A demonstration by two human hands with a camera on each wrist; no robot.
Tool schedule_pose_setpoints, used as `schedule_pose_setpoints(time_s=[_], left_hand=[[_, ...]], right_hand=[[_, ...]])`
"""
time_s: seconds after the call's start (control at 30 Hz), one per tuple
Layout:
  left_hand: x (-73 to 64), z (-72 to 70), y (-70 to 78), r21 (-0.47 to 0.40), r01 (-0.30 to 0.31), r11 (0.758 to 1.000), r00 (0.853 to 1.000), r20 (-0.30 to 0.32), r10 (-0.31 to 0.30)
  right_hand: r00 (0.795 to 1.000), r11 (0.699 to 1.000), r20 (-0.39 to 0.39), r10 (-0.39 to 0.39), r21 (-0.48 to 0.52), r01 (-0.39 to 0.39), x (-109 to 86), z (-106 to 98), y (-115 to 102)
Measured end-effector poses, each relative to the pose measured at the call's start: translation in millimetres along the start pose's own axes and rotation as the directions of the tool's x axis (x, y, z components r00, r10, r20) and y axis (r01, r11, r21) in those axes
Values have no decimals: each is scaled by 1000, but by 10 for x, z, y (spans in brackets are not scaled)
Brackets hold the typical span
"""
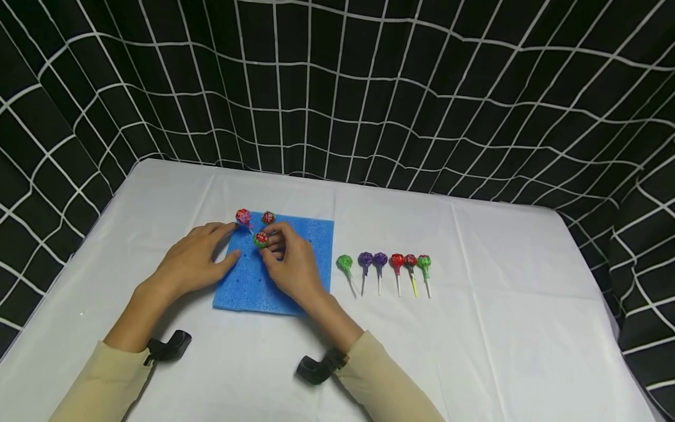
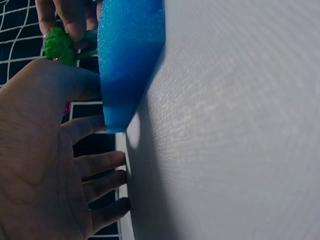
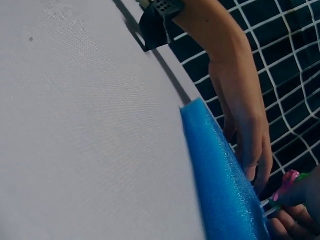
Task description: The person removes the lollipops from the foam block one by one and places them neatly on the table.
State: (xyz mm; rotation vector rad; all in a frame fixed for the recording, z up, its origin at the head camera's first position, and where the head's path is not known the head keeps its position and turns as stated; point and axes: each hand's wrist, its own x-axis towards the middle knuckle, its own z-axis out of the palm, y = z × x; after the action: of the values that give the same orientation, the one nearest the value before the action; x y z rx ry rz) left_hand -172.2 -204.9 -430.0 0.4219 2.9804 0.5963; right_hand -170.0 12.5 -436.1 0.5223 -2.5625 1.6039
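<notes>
Pinched in my right hand (image 1: 289, 261) is a lollipop (image 1: 261, 239) with a green and red wrapper, over the blue foam board (image 1: 279, 293). Its green wrapped head (image 2: 57, 45) shows in the left wrist view, the stick pointing at the board. My left hand (image 1: 192, 258) lies at the board's left edge, thumb and fingers spread and holding nothing. Two more lollipops stand at the far side of the board: a pink and red one (image 1: 243, 216) near the left fingertips and a dark red and green one (image 1: 268, 217). Small holes dot the board's top.
Right of the board, several lollipops lie in a row on the white cloth (image 1: 501, 328): a green one (image 1: 344, 262), purple ones (image 1: 365, 259), red ones (image 1: 397, 261) and a green and red one (image 1: 424, 261). Dark curtains (image 1: 337, 88) with white grid lines surround the table.
</notes>
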Motion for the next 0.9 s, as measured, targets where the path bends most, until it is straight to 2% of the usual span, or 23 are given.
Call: schedule_pose_setpoints(time_s=[0.37, 0.67, 0.9], left_hand=[[-5, 2, 19, -5, -2, 1000, 1000, 18, 2], [-5, -41, 24, 3, -3, 1000, 1000, 24, 3], [-2, -22, 36, 5, 1, 1000, 999, 37, -1]], right_hand=[[1000, 1000, 11, 5, -24, -5, -16, -30, 11], [1000, 1000, -2, 13, -21, -13, -5, -19, -2], [999, 1000, -37, 22, -4, -22, -24, -3, -6]])
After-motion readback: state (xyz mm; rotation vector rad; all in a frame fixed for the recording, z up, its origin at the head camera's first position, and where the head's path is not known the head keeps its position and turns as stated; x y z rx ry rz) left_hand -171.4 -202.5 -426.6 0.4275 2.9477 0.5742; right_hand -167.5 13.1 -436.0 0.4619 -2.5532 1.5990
